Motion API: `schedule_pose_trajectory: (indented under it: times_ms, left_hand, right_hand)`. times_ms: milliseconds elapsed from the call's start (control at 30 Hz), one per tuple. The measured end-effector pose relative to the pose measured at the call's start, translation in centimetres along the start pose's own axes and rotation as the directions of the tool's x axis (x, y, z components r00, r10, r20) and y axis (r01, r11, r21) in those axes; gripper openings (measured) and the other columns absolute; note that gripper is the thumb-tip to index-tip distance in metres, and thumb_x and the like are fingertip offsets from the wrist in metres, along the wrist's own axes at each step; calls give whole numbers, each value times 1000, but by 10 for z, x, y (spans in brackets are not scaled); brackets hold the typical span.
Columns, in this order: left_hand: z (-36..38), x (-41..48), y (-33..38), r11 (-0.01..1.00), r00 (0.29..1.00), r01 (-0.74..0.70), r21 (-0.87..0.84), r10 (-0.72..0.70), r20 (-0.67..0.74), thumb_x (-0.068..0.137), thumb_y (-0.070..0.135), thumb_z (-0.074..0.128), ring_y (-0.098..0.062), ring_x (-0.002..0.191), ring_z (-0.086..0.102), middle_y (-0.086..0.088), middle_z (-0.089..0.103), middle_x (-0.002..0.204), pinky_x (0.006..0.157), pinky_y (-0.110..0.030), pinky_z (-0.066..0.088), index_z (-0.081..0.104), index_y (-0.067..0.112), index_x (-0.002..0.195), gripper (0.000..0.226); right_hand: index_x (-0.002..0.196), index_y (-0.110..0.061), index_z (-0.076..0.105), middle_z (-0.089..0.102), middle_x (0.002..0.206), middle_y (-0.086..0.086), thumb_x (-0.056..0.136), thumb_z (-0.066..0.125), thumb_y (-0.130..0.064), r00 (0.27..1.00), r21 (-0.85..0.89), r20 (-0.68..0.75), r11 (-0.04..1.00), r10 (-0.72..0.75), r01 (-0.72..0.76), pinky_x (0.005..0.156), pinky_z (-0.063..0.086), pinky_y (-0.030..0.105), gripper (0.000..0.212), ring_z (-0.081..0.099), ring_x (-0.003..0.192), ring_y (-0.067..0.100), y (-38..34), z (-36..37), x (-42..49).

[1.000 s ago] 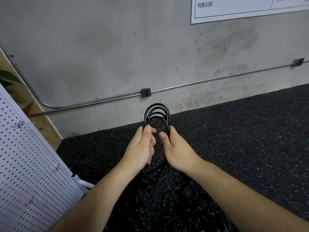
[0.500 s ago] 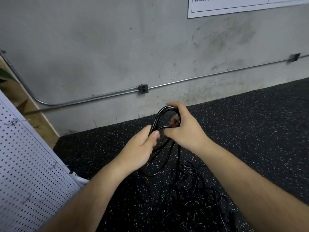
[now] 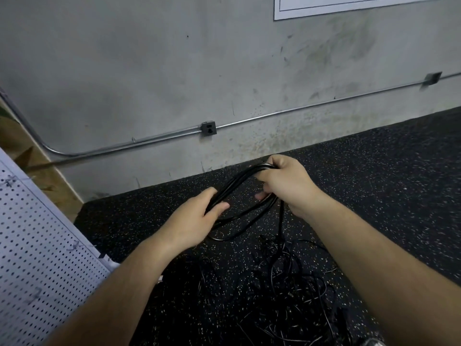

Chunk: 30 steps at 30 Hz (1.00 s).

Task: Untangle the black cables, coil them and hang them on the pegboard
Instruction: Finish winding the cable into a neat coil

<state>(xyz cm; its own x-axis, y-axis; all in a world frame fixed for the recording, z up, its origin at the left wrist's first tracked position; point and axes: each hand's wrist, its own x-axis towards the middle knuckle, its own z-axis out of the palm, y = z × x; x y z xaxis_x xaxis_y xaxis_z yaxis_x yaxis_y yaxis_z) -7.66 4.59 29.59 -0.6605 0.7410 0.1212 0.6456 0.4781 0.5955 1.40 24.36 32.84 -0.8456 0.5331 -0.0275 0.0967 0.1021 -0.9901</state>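
Head view had me partway through the coiling step. One black cable was wound into a coil of several loops, held in the air above the floor between my two grips. My left grip had fingers and thumb curled round the bundled strands at the near-left end. My right grip was closed round the far-right end. Below that grip a single strand dropped to the tangle of black cables, which lay loose on the floor toward its near edge.

I judged the job to be at an early stage: most of the cable was in that heap, and no cable hung on the part of the pegboard I could see. The next move, as I read it, called for drawing slack out of the tangle without pulling a knot tight, then laying each new loop onto the coil at the same size.

That pegboard, white and fitted with small wire hooks, stood at the floor's left edge. The floor was black rubber flecked with white, and its far edge met a stained concrete wall. A metal conduit ran low along that wall through an outlet box, and a white printed sheet hung at the top right.
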Motion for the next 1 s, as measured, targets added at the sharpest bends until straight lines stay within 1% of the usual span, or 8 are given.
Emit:
schedule_pose_trajectory:
  times_ms: [67, 233, 400, 500, 600, 700, 900, 1000]
  left_hand:
    - [4, -3, -2, 998, 998, 24, -57, -20, 59, 102, 45, 53, 4, 69, 62, 18, 66, 77, 60, -25, 47, 54, 39, 97, 8]
    - [16, -7, 4, 924, 999, -31, -381, 38, 11, 92, 57, 54, -10, 91, 71, 6, 72, 93, 86, -34, 54, 52, 36, 113, 30]
    - [27, -7, 23, 899, 999, -44, -436, 36, -27, 101, 46, 43, -4, 75, 63, 1, 61, 92, 68, -25, 53, 44, 34, 121, 24]
    - [22, -6, 27, 878, 999, 17, -478, -30, -20, 101, 45, 46, -5, 72, 63, 3, 63, 100, 63, -28, 54, 46, 35, 116, 17]
    - [19, -6, 27, 860, 994, 101, -500, -72, 77, 86, 57, 64, 3, 87, 69, 16, 69, 112, 83, -21, 51, 50, 43, 125, 44]
    - [22, -8, 29, 789, 983, 151, -595, -58, 172, 80, 25, 85, 3, 117, 63, 18, 71, 123, 102, -20, 45, 55, 39, 127, 58]
    - [32, -9, 36, 737, 973, 197, -647, -66, 221, 75, 17, 90, -24, 107, 72, -8, 78, 103, 108, -41, 48, 72, 9, 111, 41]
    - [32, -9, 40, 740, 969, 216, -637, -82, 233, 94, 19, 72, -28, 73, 71, -10, 69, 71, 84, -38, 58, 69, 12, 83, 13]
  right_hand:
    - [73, -17, 48, 47, 48, -6, 88, 70, -7, 1000, -15, -6, 1000, 8, -8, 61, 56, 42, 28, 52, 41, 14, 1, -1, 2]
    - [75, -18, 53, 49, 50, -8, 80, 68, -16, 992, -283, 79, 952, -95, 113, 57, 41, 32, 16, 49, 50, 16, -6, 9, -2]
    - [80, -15, 50, 41, 55, -6, 72, 74, -24, 991, 143, 124, 989, -51, 33, 56, 35, 36, 26, 39, 47, 13, -9, 19, -4]
    - [79, -20, 47, 42, 54, -9, 71, 87, -44, 990, 145, 135, 989, -53, 33, 51, 35, 31, 47, 38, 45, 11, -14, 21, -8]
    - [68, -23, 41, 48, 49, -12, 78, 87, -29, 979, 193, 188, 980, -78, 41, 44, 35, 21, 47, 42, 37, 3, -18, 25, -10]
    - [65, -22, 40, 47, 51, -8, 81, 80, -9, 970, 280, 237, 960, -55, -14, 39, 32, 19, 44, 40, 37, 3, -21, 33, -11]
    - [66, -19, 40, 42, 57, 1, 79, 68, 8, 974, 499, 223, 862, -27, -91, 38, 21, 22, 42, 28, 43, 11, -19, 49, -9]
    - [68, -19, 41, 43, 57, 1, 78, 71, 5, 983, 461, 182, 885, -31, -57, 39, 27, 22, 40, 31, 42, 11, -17, 47, -8]
